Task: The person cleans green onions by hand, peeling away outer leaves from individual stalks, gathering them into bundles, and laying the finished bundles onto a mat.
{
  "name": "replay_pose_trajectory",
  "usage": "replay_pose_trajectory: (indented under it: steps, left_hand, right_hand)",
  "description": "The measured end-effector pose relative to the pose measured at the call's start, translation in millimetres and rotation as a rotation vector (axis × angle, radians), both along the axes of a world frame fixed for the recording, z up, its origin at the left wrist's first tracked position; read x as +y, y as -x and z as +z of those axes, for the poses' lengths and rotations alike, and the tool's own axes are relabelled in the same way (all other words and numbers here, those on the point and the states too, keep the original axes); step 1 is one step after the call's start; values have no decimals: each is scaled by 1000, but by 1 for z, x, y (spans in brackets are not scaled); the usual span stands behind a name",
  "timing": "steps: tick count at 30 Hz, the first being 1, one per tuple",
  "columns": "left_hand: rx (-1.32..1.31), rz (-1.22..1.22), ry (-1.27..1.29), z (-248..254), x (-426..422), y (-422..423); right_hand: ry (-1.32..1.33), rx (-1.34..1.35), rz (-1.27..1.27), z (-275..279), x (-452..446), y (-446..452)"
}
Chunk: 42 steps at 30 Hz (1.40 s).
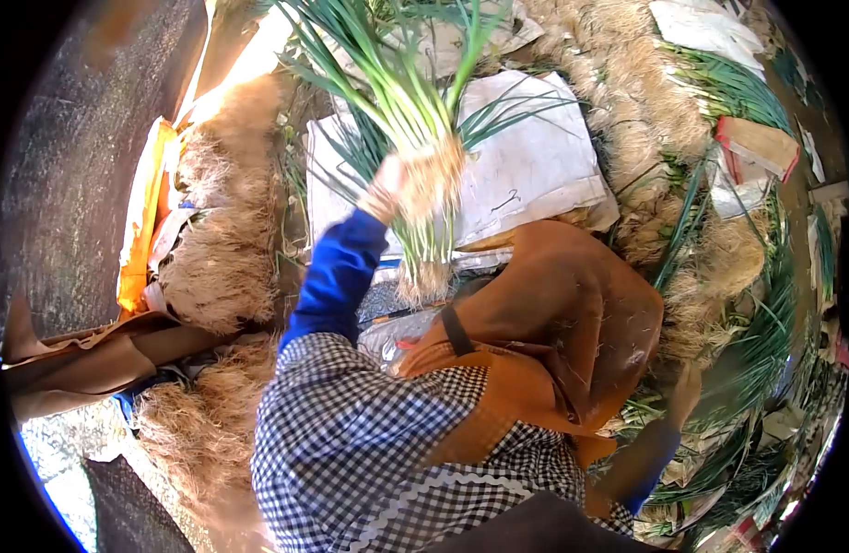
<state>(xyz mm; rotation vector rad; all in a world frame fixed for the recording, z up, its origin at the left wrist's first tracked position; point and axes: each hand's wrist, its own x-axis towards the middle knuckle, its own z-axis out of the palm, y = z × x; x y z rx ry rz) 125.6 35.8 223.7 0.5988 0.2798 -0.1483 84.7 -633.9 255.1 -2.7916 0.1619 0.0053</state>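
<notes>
Left fingers (393, 172) seemingly around scallions (419, 118)

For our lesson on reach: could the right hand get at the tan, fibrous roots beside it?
Probably yes: the blurred right hand appears close beside the tan, fibrous roots, with nothing visible blocking the way.

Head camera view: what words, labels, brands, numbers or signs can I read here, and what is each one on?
No word, brand or number can be read with certainty.
White sheet behind the onion bunch: one small dark squiggle, too unclear to read.
Red-edged packaging at the right: any print is too small or blurred to make out.
</notes>
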Motion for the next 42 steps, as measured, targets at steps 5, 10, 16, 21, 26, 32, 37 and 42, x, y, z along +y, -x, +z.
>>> replay_pose_trajectory:
  steps: [5,10,16,21,26,32,37,42]
  left_hand:
    - [399,-87,64,-208,-40,97]
    - [460,-232,-91,-267,-35,126]
    - [467,-143,-412,-252,-31,128]
    - [447,267,-706,-273,-11,150]
    - [872,280,-1306,-285,43,175]
    - [848,309,-1285,-337,37,139]
    - [884,78,-1323,-269,34,129]
    - [549,335,-1052,-222,60,150]
  right_hand:
    - [58,34,-7,18,12,53]
    - [35,99,-41,15,-1,109]
    - [98,165,-125,-6,3,166]
    - [48,289,-195,8,33,173]
    - [109,279,-37,-17,11,171]
    - [7,511,-174,17,47,147]
    - [123,343,71,-1,14,169]
    - [133,210,181,-30,0,184]
